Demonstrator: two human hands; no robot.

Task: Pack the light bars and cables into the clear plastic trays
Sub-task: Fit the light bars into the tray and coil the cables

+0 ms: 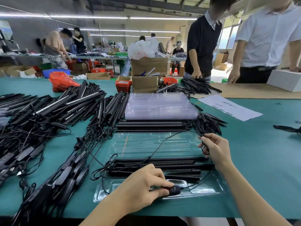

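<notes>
My left forearm comes in low from the near edge of the counter (pixel 260 144), and my left hand (pixel 143 185) lies knuckles up over the near end of the clear tray (pixel 208 191) in front of me. Its fingers curl around a small black controller (pixel 174 190), pinching it between thumb and fingertips and holding it down in the tray's near pocket. My right forearm reaches in from the right, and my right hand (pixel 215 149) is raised over the tray's right side. Its fingers are curled and pinch a loop of thin black cable (pixel 162 144) that arcs across the tray toward the controller.

Several black light bars (pixel 156 163) lie side by side across the middle of this tray, between my two hands. Beyond the tray, more bars (pixel 153 125) lie in a neat row, and beyond those sits a stack of empty clear trays (pixel 159 105). Left of the tray, a large tangled heap of bars and cables (pixel 48 115) covers the counter. Right of the stack lies a white printed sheet (pixel 228 106). Across the counter from the tray, two people stand at its far side, one with hands on another pile of bars (pixel 195 85).
</notes>
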